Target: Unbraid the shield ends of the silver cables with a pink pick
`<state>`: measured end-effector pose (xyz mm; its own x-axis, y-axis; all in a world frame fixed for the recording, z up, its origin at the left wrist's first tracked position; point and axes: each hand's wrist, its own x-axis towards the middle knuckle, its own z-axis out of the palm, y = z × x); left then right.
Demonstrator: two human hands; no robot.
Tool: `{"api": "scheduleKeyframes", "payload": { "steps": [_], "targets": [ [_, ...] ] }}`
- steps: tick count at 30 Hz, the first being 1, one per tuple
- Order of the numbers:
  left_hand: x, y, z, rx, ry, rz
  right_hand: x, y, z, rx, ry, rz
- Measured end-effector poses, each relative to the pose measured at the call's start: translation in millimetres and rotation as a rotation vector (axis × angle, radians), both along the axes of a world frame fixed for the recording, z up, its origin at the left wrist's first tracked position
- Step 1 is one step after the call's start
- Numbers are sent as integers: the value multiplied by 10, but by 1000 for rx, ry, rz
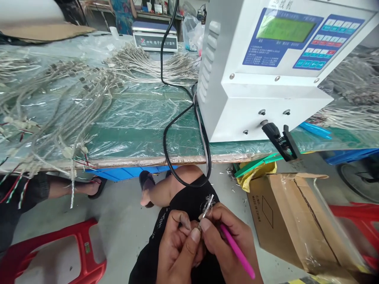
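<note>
Over my lap, my left hand (185, 240) and my right hand (226, 240) meet with thumbs and fingertips pinched close together. Between them is the end of a cable (209, 206), its frayed silvery strands sticking up past my right fingertips. The left fingers are closed low on the same piece, though most of it is hidden behind the thumbs. A pink pen-like tool (237, 252) rests within my right hand, its rounded end pointing down and right. The tool's working tip is out of sight.
A white machine (237, 110) with a green display stands at the table's edge, a black clip (280, 140) jutting from its front. Cable bundles (89, 83) cover the table at left. A cardboard box (284, 221) sits right, a red stool (83, 252) left. A black cord (166, 146) hangs over the edge.
</note>
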<state>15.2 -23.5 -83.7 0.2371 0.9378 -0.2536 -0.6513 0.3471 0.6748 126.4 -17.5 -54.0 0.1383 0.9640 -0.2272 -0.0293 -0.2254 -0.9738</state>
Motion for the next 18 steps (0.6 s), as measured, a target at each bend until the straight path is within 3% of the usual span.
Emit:
{"api": "scheduleKeyframes", "payload": {
  "steps": [4, 9, 14, 18],
  "targets": [
    [8, -4, -25, -6, 19, 22, 7, 31, -23, 45, -29, 7],
    [15, -13, -49, 1, -2, 65, -45, 53, -76, -103, 197, -7],
    [62, 5, -102, 43, -5, 60, -62, 63, -192, -162, 281, -154],
    [92, 26, -146, 90, 19, 59, -54, 84, -190, -138, 330, -229]
  ]
}}
